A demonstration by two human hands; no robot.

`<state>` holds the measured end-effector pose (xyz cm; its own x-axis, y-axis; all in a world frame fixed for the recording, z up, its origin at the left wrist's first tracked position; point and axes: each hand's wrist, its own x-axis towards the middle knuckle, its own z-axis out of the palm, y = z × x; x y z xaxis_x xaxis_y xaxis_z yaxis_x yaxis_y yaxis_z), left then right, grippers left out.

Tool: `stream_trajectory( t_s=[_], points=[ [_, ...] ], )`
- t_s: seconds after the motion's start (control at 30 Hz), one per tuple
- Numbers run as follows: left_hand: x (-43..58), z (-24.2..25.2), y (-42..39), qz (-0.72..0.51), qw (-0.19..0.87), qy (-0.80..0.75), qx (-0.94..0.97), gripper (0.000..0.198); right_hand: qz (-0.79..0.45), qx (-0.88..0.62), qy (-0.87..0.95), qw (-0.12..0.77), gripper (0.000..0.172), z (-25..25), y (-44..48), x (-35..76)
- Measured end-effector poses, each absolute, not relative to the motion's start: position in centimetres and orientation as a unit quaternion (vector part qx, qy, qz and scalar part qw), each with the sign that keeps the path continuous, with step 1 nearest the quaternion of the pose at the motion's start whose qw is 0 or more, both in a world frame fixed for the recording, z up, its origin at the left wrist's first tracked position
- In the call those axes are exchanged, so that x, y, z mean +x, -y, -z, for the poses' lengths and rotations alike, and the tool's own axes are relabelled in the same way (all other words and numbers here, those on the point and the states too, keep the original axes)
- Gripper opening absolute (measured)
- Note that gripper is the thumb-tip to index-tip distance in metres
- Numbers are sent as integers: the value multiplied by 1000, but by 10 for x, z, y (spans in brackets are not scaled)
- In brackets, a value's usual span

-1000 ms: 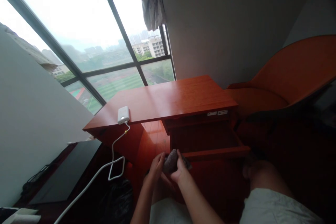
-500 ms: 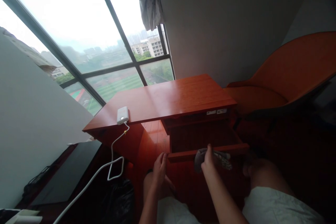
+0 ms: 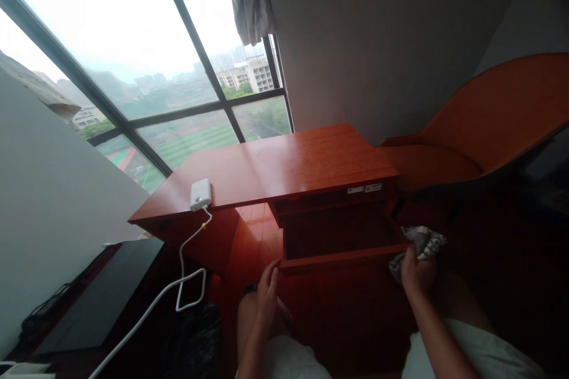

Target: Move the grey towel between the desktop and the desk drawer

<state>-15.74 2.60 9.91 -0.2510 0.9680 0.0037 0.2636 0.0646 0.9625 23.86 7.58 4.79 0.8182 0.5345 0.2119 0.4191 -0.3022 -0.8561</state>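
A reddish wooden drawer (image 3: 342, 259) is pulled out of the desk (image 3: 284, 166), its inside dark. My left hand (image 3: 268, 285) grips the left end of the drawer front, fingers closed at the corner. At the right end of that front, my right hand (image 3: 418, 272) is closed around a crumpled grey patterned cloth (image 3: 429, 244). Part of the cloth hangs below my fingers beside the drawer's corner, and some of it bunches above the hand.
On the desk's left end lies a white power bank (image 3: 201, 194) with a white cable (image 3: 151, 302) running down left. An orange chair (image 3: 498, 124) stands to the right. A dark-topped low surface (image 3: 102, 296) is at lower left. A large window (image 3: 178, 71) is behind.
My right hand has slid the cloth rightward along the drawer front, from its middle to its right end. My left hand stays at the left corner. The view has shifted slightly.
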Motion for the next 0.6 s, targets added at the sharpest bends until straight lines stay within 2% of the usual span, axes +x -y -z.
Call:
stream_trajectory(
  t_s=[0.1,0.2,0.3,0.4,0.6],
  points=[
    [-153,-91,-20,-509,376,-618,466,52,-108,-815,276,498,55,-52,-72,255],
    [-152,-85,-17,-521,410,-616,426,53,-70,-788,392,469,57,-67,-70,259],
    [-154,-80,-17,-522,439,-617,392,53,24,-733,583,350,49,-84,-65,246],
    [-155,-76,-19,-524,449,-615,381,54,71,-702,671,229,42,-95,-55,218],
    [-151,-80,-20,-549,463,-599,354,57,-10,-630,749,203,56,-107,-42,113]
  ],
)
